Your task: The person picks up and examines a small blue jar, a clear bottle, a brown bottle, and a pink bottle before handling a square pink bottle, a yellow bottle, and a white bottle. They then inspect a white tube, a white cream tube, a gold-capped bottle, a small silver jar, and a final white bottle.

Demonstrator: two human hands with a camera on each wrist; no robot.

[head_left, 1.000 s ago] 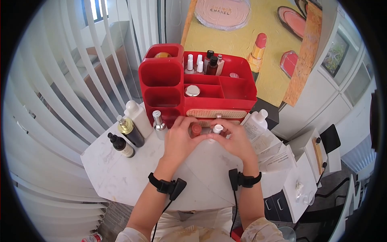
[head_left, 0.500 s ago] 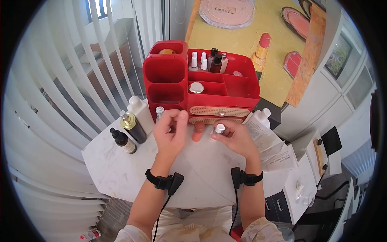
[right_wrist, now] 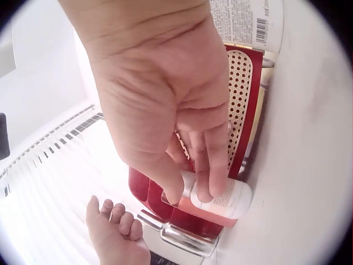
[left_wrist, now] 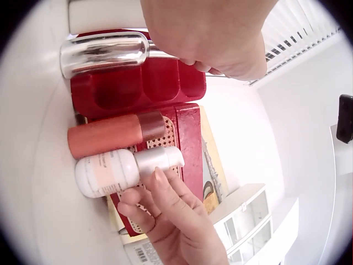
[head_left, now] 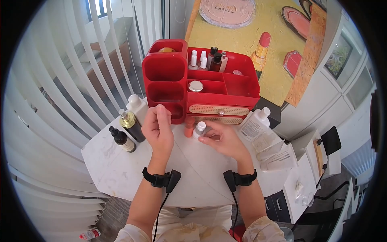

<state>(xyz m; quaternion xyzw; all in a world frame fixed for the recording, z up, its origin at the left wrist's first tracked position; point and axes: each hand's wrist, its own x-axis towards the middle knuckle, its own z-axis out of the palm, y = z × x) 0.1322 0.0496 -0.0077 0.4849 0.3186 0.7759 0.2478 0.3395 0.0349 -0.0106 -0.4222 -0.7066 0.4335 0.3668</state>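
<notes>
My right hand is at the white pump bottle, its thumb and fingers at the bottle's silver neck. The bottle stands upright on the table, close beside an orange bottle with a darker red cap. My left hand holds nothing, its fingers loosely curled. It is raised over a silver pump bottle, which it hides in the head view. Behind these bottles stands the red cosmetics organizer, its front fitted with woven drawer panels.
Left of my left hand stand a dark bottle with a gold collar, a small black bottle and a white bottle. On the right are a white labelled bottle and a tube. Nail polish bottles sit in the organizer.
My right hand has moved the white pump bottle left, up beside the orange bottle. My left hand let go of the orange bottle and drew away to the left.
</notes>
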